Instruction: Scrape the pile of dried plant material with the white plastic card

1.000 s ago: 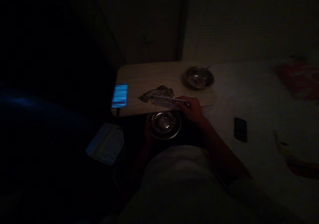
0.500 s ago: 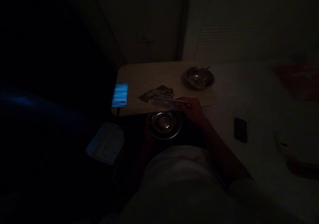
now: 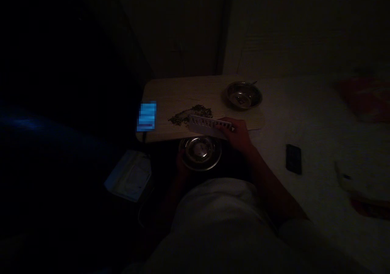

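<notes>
The room is very dark. My right hand (image 3: 239, 132) is closed on one end of a flat white card-like strip (image 3: 207, 125), whose edge lies on a small wooden table (image 3: 170, 91) beside a pile of dark loose bits (image 3: 190, 113). My left hand (image 3: 180, 164) holds a steel bowl (image 3: 201, 153) just below the table's front edge; its fingers are barely visible in the shadow.
A second steel bowl (image 3: 243, 94) stands at the table's right end. A lit phone screen (image 3: 146, 116) glows at the table's left edge. A dark phone (image 3: 293, 158) lies on the pale bed surface to the right. A white object (image 3: 129, 176) lies low left.
The white strip has shifted slightly up and to the right against the pile. The bowl and my left hand have stayed put.
</notes>
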Available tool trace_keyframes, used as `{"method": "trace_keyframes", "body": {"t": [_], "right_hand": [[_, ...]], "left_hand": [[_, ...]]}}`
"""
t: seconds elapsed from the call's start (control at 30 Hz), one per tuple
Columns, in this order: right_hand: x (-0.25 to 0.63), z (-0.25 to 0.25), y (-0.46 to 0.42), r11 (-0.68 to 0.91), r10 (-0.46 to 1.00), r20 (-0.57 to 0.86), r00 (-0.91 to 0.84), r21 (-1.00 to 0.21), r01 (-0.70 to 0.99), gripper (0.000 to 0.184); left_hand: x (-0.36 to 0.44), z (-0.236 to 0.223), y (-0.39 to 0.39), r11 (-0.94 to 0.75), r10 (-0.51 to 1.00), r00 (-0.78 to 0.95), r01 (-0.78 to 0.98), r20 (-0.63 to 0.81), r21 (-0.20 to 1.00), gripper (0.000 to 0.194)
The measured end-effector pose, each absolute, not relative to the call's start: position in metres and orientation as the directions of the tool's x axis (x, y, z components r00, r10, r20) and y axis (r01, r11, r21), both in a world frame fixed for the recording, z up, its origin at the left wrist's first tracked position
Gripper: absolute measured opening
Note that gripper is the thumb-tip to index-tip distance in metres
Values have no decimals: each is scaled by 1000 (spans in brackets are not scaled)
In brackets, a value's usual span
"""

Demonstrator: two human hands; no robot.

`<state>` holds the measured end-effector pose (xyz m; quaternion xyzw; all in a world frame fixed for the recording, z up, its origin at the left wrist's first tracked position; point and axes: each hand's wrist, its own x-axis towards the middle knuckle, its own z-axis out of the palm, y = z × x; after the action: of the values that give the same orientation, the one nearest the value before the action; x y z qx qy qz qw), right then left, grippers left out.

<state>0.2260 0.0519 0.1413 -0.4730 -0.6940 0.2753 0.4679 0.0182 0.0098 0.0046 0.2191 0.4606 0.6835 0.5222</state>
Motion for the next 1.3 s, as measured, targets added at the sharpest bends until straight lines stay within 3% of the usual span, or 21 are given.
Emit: {"method": "trace_keyframes", "body": {"t": [0.27,0.47,1.0,1.1,1.17,1.3], "right_hand": [[211,130,53,325,940,341,-35,-855,405,24],[213,128,61,321,919,386,77,-849,419,23],[185,127,76,426,894,445,-57,-801,421,23],[187,125,77,414,899,436,-48,-806,423,22],[188,125,76,410,902,427,-56,-812,415,22],[190,127,74,411,902,427,-59,-811,415,23]], "left_hand": [[17,3,9,-25,905,-380,-491,-189,871,29],[15,2,5,-27,890,-414,-472,-194,881,23],[10,-2,2,-35,892,-414,-461,-180,887,25],[9,-7,0,-12,826,-509,-446,-242,895,17],[9,-10,0,22,828,-478,-494,-293,869,21],[5,-9,-2,-22,864,-447,-490,-230,871,25]]}}
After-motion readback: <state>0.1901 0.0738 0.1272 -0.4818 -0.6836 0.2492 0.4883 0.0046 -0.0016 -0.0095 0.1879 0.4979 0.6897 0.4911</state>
